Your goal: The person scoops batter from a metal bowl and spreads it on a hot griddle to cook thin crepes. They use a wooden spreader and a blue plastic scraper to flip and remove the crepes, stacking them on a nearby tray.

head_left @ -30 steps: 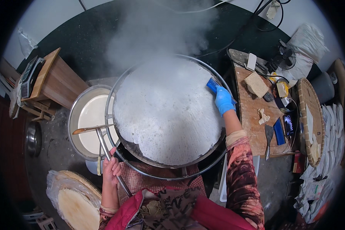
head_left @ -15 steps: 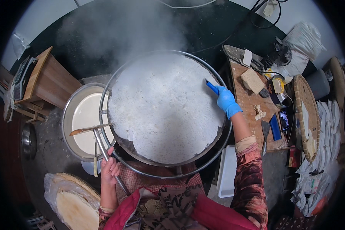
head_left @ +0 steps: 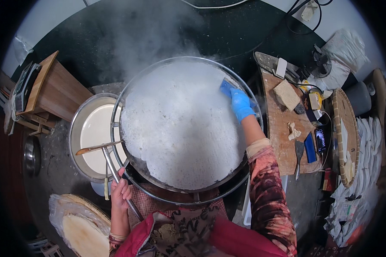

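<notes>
A large round griddle (head_left: 240, 171) bears a thin, wide sheet of pale batter (head_left: 171, 128), partly veiled by steam. In a blue glove, my right hand (head_left: 242, 105) grips a blue scraper (head_left: 229, 86) at the sheet's upper right edge; the hand hides part of the tool. My left hand (head_left: 121, 193) is bare and closed around a metal rod (head_left: 111, 165) at the griddle's lower left. The rod's upper end meets a flat wooden stick (head_left: 90, 150), which reaches from over the batter pot to the griddle's rim.
A metal ring (head_left: 115, 115) surrounds the griddle. Left of it stands a pot (head_left: 75, 128) of creamy batter. Below lie round flatbreads (head_left: 83, 231) on plastic. The wooden board (head_left: 281, 145) on the right holds a spatula (head_left: 299, 158), a second blue scraper (head_left: 310, 147) and a phone (head_left: 320, 139).
My right hand has moved slightly left, and the scraper has turned so more of its broad face shows. My left hand keeps its hold on the rod. The steam has drifted.
</notes>
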{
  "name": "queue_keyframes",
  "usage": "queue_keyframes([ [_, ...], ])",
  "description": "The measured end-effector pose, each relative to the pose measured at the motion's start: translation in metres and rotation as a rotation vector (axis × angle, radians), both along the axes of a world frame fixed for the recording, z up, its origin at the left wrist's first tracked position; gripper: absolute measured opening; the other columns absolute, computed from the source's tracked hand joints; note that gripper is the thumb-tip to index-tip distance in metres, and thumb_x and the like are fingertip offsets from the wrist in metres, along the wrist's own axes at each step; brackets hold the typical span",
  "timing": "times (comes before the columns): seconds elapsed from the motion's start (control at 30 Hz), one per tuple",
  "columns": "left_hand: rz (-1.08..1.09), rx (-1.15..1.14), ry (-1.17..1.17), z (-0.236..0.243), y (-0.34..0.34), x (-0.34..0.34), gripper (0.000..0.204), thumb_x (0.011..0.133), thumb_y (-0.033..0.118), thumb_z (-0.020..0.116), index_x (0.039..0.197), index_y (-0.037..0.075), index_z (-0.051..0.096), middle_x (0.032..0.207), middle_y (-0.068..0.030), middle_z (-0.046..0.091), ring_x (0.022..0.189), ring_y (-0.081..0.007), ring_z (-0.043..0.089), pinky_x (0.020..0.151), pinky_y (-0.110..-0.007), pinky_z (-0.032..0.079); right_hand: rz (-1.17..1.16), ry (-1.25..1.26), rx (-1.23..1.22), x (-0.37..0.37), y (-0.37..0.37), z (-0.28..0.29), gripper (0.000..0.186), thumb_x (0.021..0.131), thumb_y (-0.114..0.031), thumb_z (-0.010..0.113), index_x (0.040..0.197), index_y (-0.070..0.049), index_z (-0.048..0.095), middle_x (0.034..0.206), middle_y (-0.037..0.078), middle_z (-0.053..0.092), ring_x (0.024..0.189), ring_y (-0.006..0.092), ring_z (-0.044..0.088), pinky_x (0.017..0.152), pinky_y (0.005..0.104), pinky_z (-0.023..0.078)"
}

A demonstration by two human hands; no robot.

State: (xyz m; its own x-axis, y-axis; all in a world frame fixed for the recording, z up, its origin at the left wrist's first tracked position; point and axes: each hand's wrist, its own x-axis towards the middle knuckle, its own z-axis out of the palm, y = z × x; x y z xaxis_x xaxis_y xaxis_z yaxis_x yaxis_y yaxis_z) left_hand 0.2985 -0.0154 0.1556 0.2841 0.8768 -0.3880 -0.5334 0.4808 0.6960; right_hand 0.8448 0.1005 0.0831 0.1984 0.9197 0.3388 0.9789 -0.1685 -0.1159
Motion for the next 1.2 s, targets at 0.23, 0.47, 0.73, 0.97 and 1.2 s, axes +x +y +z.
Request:
queue_keyframes([
  [0.23, 0.006, -0.006, -0.008, 0.004, -0.002, 0.005, 0.037, 0.092, 0.010, 0.045, 0.128, 0.006, 0.040, 0.051, 0.0050, 0.032, 0.035, -0.0033, 0.029, 0.032, -0.018, 0.026, 0.233, 0.221, -0.280, -0.014, -0.028, 0.062, 0.044, 0.073, 0.004, 0.047, 0.114, -0.008, 0.057, 0.103, 0.021, 0.059, 0.096, 0.0360, 0.056, 0.086, 0.0401, 0.044],
  [0.47, 0.002, -0.020, -0.022, 0.012, -0.007, -0.001, 0.037, 0.090, 0.010, 0.048, 0.127, 0.005, 0.042, 0.050, 0.0053, 0.031, 0.035, -0.0037, 0.028, 0.033, -0.018, 0.025, -0.008, 0.305, -0.185, -0.014, -0.004, 0.067, 0.060, 0.068, 0.013, 0.042, 0.119, -0.014, 0.056, 0.109, 0.019, 0.058, 0.100, 0.0351, 0.055, 0.087, 0.0370, 0.043],
  [0.73, 0.006, -0.039, -0.041, 0.008, -0.010, -0.010, 0.039, 0.090, 0.011, 0.049, 0.127, 0.005, 0.042, 0.052, 0.0052, 0.033, 0.036, -0.0035, 0.028, 0.033, -0.018, 0.025, 0.010, 0.278, -0.320, -0.054, -0.002, 0.081, 0.050, 0.070, 0.008, 0.044, 0.116, -0.007, 0.054, 0.104, 0.023, 0.058, 0.099, 0.0363, 0.055, 0.085, 0.0389, 0.043],
  [0.97, 0.021, -0.014, -0.085, 0.006, -0.009, -0.025, 0.040, 0.089, 0.011, 0.050, 0.128, 0.004, 0.041, 0.052, 0.0048, 0.034, 0.036, -0.0035, 0.029, 0.032, -0.018, 0.025, 0.070, 0.333, -0.240, -0.078, -0.057, 0.079, 0.043, 0.072, 0.008, 0.045, 0.111, -0.007, 0.057, 0.105, 0.022, 0.058, 0.098, 0.0376, 0.055, 0.085, 0.0399, 0.044],
  [1.2, -0.007, -0.015, -0.138, 0.004, -0.018, -0.024, 0.039, 0.090, 0.010, 0.047, 0.128, 0.004, 0.041, 0.052, 0.0047, 0.034, 0.036, -0.0036, 0.029, 0.033, -0.018, 0.025, 0.149, 0.391, -0.084, -0.129, -0.142, 0.026, 0.042, 0.074, 0.002, 0.047, 0.115, -0.006, 0.055, 0.113, 0.022, 0.055, 0.104, 0.0360, 0.053, 0.092, 0.0400, 0.040],
])
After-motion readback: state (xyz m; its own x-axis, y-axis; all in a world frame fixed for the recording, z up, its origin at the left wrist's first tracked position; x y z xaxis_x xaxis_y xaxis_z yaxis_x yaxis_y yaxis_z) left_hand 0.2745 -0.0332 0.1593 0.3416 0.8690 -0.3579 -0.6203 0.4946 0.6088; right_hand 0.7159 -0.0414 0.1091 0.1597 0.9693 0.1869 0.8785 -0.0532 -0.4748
